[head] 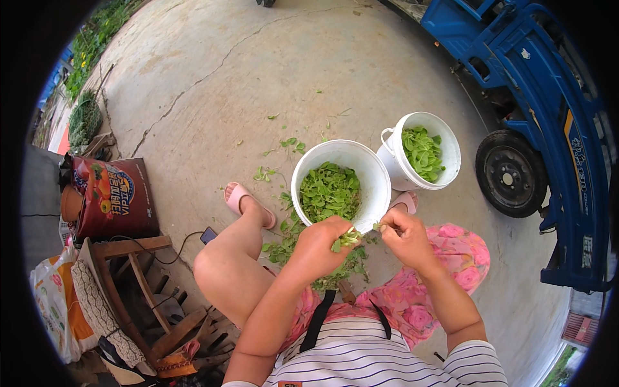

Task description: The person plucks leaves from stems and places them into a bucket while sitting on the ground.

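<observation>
My left hand [325, 247] is closed around a small bunch of leafy green stems [349, 238], at the near rim of a white plastic bucket [379, 179]. Just right of it, my right hand [404, 237] pinches a small bit of green [376, 226] between thumb and fingertips. Inside that bucket lies a heap of green leaves [330, 191]. A second white bucket [395, 164] with a handle stands beyond it to the right, tilted in view, holding lighter green leaves [423, 152]. Loose leafy stems [285, 246] lie on the ground under my hands and between my feet.
Scattered leaves [291, 142] dot the concrete floor [203, 111]. On the right stands a blue cargo vehicle with a black wheel [511, 173]. To the left are a dark red printed bag [118, 198], a wooden frame [140, 285], a plastic bag [63, 305] and a phone on a cable [208, 235].
</observation>
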A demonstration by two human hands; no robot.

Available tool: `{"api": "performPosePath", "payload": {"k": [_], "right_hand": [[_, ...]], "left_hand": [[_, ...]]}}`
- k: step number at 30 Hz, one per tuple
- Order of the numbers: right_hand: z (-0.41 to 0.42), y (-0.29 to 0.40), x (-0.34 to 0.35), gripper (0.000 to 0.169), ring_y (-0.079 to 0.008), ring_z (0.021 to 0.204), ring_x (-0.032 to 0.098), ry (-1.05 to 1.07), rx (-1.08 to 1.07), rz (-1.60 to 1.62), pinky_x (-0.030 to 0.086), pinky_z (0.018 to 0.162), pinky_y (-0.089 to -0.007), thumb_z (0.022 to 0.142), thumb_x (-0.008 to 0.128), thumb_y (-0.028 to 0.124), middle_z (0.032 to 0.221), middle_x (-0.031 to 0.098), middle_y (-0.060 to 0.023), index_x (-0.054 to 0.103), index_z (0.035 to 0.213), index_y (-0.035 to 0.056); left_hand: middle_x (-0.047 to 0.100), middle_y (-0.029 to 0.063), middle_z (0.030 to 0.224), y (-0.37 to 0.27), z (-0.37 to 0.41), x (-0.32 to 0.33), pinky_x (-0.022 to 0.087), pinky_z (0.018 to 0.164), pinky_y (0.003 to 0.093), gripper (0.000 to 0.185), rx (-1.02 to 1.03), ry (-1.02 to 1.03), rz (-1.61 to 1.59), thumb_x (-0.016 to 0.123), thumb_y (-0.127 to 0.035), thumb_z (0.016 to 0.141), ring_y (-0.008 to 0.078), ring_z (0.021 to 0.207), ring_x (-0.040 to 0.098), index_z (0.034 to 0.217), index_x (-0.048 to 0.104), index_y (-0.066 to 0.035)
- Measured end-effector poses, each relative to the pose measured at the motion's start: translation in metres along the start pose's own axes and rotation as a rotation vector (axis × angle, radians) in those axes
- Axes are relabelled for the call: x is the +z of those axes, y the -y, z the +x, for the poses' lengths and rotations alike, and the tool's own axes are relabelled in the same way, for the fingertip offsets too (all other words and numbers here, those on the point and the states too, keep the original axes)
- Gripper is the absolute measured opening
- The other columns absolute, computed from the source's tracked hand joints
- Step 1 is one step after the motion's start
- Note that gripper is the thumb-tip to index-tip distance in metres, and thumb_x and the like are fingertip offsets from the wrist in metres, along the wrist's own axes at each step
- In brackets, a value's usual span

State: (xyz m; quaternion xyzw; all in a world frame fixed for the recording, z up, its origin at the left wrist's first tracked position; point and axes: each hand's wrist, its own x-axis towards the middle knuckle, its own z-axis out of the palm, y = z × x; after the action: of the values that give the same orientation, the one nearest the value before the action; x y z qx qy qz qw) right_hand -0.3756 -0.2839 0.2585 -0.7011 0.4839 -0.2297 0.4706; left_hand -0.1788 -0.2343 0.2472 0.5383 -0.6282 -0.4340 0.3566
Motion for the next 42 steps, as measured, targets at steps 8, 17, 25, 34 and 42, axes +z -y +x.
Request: {"api": "performPosePath", "payload": {"k": [8,17,25,34,42], "right_hand": [[0.015,-0.038,-0.019,0.012,-0.0324,0.068,0.061,0.575,-0.132,-0.574,0.047,0.066,-0.0408,0.076,0.061,0.015,0.074,0.065,-0.0132,0.064,0.078,0.004],[0.162,-0.149,0.116,0.015,-0.0345,0.077,0.061,0.395,0.051,-0.515,0.048,0.07,-0.0441,0.079,0.057,0.017,0.081,0.063,-0.0174,0.062,0.083,0.0031],[0.186,-0.217,0.171,0.011,-0.036,0.079,0.06,0.114,0.092,-0.658,0.048,0.069,-0.0453,0.077,0.059,0.014,0.08,0.062,-0.0172,0.06,0.078,0.0031],[0.137,-0.142,0.08,0.015,-0.0118,0.058,0.057,0.188,0.199,-0.264,0.046,0.056,-0.0283,0.08,0.063,0.017,0.065,0.062,-0.0069,0.064,0.08,0.0021],[0.068,-0.028,0.022,0.012,-0.0048,0.059,0.048,0.25,0.232,0.13,0.04,0.052,-0.0233,0.083,0.062,0.012,0.068,0.057,0.0009,0.061,0.082,-0.0001]], "left_hand": [[0.057,0.009,0.082,-0.011,-0.009,0.001,0.045,0.071,0.0312,0.02,0.013,0.156,-0.249,0.067,-0.003,0.073,0.0232,0.078,0.056,0.091,0.059,-0.003],[0.056,0.0084,0.083,-0.023,0.0,-0.005,0.045,0.069,0.0307,0.032,-0.065,0.169,-0.48,0.066,-0.004,0.073,0.0225,0.078,0.057,0.103,0.053,-0.005],[0.054,0.0081,0.078,-0.017,0.004,-0.013,0.043,0.064,0.0305,0.019,-0.107,0.078,-0.516,0.067,-0.005,0.075,0.0218,0.071,0.053,0.091,0.058,-0.003],[0.059,0.0101,0.077,-0.015,-0.001,-0.007,0.046,0.063,0.0326,0.022,-0.056,0.003,-0.267,0.063,0.0,0.071,0.0253,0.07,0.059,0.092,0.06,-0.005],[0.06,0.0148,0.107,-0.01,0.003,-0.009,0.048,0.081,0.0337,0.041,-0.001,-0.35,0.002,0.059,0.008,0.069,0.0309,0.096,0.061,0.108,0.061,-0.005]]}}
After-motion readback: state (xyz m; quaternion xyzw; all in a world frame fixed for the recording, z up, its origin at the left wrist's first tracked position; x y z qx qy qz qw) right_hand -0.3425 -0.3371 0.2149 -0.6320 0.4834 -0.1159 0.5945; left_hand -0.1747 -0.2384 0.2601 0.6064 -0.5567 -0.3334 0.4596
